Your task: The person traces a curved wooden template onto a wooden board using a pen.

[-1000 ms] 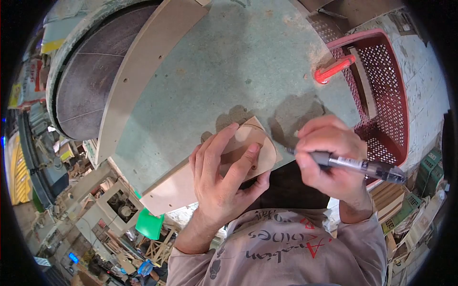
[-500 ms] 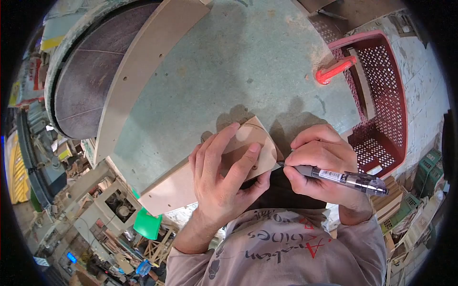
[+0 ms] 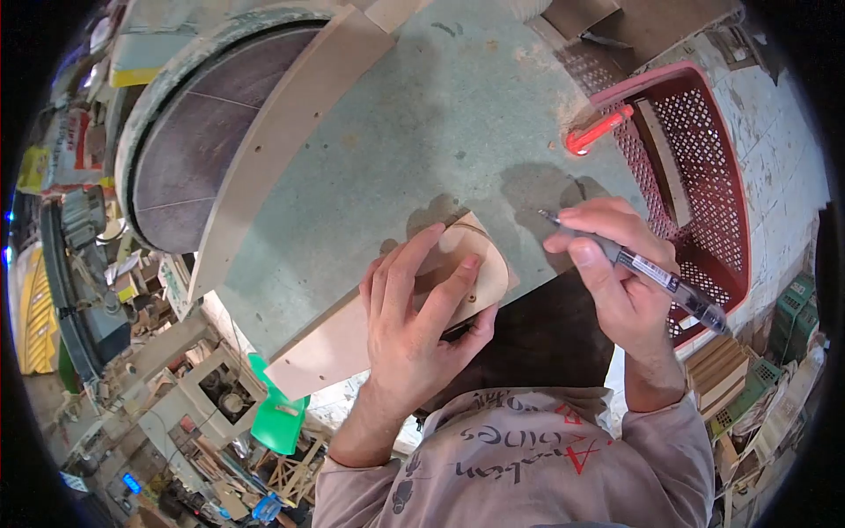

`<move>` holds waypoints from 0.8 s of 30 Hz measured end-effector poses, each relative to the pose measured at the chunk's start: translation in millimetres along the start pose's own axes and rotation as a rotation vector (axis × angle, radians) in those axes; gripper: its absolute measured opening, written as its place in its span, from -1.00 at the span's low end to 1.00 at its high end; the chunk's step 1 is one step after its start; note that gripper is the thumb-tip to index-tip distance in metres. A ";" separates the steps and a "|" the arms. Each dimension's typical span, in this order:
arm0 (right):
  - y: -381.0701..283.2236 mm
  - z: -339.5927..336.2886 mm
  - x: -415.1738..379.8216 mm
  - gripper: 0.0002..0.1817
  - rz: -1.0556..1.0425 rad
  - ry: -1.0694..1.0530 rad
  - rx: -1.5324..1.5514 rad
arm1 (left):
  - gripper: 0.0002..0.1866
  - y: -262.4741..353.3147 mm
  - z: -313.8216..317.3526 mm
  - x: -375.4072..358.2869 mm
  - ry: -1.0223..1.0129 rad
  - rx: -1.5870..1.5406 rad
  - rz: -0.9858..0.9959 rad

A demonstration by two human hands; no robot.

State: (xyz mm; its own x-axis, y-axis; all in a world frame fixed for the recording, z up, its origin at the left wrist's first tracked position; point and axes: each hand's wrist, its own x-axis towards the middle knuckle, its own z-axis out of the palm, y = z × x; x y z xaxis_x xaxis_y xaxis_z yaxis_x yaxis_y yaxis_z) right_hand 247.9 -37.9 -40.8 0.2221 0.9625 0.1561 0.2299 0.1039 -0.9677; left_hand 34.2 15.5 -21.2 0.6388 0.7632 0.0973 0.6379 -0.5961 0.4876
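Note:
My left hand (image 3: 409,308) is closed on a small wooden template (image 3: 493,275) with a rounded end and a small hole. The template lies over a squarer wooden piece (image 3: 465,220), whose corner shows beyond the curve. Both are at the front edge of the grey-green table (image 3: 370,167), with my fingers on top and the thumb at the near side. Right of them, my right hand (image 3: 629,286) holds a pen (image 3: 650,271) between thumb and fingers. Its tip points left, above the table and apart from the wood.
A large dark sanding disc (image 3: 207,150) stands at the left behind a curved wooden strip (image 3: 268,141). A red handle (image 3: 600,130) sticks up at the table's right edge. Beyond it is a red basket (image 3: 739,211) holding a wooden strip (image 3: 664,163). Green plastic (image 3: 280,421) is at lower left.
My right hand has lifted the pen off the wood's right edge and moved it right and up. My left hand still holds the wood in about the same place. The view has shifted slightly.

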 end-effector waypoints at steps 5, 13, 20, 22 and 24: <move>0.6 -6.3 -26.3 -0.81 0.032 0.144 0.052 | -0.33 1.8 -23.1 -22.9 -0.086 0.089 -0.150; -9.2 -3.4 -63.3 -0.78 0.146 0.211 0.058 | -0.39 -24.4 -36.4 -73.8 -0.001 0.145 -0.260; -28.3 -4.1 -81.2 -0.77 0.107 0.181 0.045 | -0.44 -32.0 -48.2 -68.7 0.043 0.117 -0.137; -28.1 -6.5 -87.8 -0.77 0.078 0.204 0.023 | -0.46 -35.9 -58.5 -64.5 0.132 0.121 -0.163; -32.6 -9.1 -94.6 -0.77 0.099 0.210 0.011 | -0.46 -44.6 -69.4 -58.2 0.139 0.152 -0.185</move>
State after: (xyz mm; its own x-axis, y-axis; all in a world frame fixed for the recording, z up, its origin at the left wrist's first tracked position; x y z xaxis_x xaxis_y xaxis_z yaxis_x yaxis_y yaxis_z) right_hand 228.0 -134.6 -22.2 0.4359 0.8948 0.0965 0.1866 0.0151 -0.9823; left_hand -61.2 14.9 11.6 0.4470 0.8832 0.1421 0.8022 -0.4661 0.3732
